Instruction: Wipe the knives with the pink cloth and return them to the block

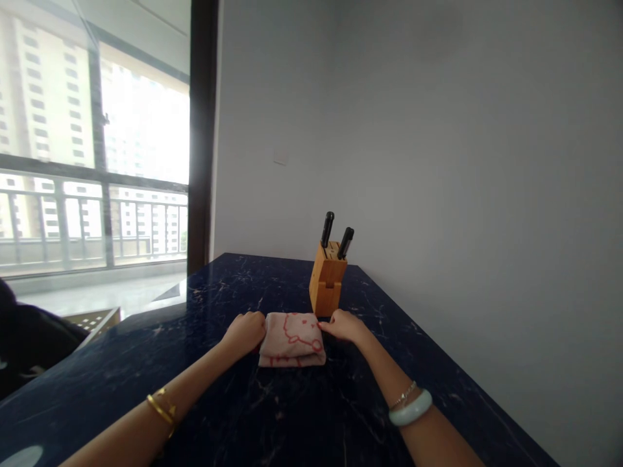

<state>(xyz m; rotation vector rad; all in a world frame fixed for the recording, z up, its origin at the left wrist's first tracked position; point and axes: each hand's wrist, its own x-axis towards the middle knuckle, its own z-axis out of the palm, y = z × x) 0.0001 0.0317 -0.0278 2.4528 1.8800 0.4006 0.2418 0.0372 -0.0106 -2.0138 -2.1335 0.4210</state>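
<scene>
A folded pink cloth (292, 338) with a red cartoon print lies on the dark blue marbled table (272, 415). My left hand (247, 331) is curled against the cloth's left edge, fingers closed on it. My right hand (344, 325) pinches the cloth's right far corner. Both forearms reach out over the table; the left wrist wears gold bangles, the right a pale green bangle and a thin chain.
A wooden knife block (327, 279) with two black-handled knives stands just behind the cloth, close to my right hand. A grey wall runs along the table's right side. To the left are a large window and a balcony railing.
</scene>
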